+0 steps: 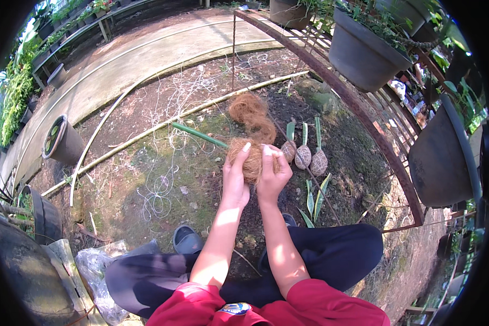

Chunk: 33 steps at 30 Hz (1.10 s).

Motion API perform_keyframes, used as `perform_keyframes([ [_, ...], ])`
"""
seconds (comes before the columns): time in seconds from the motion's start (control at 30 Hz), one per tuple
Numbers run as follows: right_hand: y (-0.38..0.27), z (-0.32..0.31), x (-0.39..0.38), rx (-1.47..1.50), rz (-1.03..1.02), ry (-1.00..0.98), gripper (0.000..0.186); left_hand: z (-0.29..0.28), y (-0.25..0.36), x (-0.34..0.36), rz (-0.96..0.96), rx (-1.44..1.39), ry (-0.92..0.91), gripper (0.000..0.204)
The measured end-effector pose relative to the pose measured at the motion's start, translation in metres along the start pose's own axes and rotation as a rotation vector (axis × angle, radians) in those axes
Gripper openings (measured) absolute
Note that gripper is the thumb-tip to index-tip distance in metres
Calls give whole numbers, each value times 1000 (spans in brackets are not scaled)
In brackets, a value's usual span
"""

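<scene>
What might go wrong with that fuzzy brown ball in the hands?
The loose brown fibre between the left hand and right hand might fall apart if they relax. The long green leaf sticking out leftward might slip loose or bend. The white string lies in messy loops, so it might knot.

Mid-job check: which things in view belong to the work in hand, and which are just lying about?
Likely in the work:
- brown fibre clump, in left hand and right hand
- green stalk at the clump
- loose fibre
- three wrapped bundles
- probably white string

Apparently lying about:
- clear plastic
- long pole
- grey pot
</scene>
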State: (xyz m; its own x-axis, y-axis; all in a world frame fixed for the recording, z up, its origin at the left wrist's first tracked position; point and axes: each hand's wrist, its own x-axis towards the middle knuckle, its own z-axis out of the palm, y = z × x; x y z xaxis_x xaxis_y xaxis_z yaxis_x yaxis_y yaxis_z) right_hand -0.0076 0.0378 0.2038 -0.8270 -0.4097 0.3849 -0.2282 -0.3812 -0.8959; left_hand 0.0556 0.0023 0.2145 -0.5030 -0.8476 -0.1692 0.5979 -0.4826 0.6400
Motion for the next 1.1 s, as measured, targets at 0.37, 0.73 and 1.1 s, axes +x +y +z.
perform_keyframes([
  [0.37, 21, 0, 0, 737, 974, -198, 32, -22, 7, 11, 459, 541, -115, 27],
  [0.73, 0, 9, -13, -240, -269, -440, 41, -28, 16, 18, 146, -101, 282, 26],
  [1.1, 22, 18, -23, 270, 536, -19, 37, -27, -6, 22, 485, 231, 20, 36],
])
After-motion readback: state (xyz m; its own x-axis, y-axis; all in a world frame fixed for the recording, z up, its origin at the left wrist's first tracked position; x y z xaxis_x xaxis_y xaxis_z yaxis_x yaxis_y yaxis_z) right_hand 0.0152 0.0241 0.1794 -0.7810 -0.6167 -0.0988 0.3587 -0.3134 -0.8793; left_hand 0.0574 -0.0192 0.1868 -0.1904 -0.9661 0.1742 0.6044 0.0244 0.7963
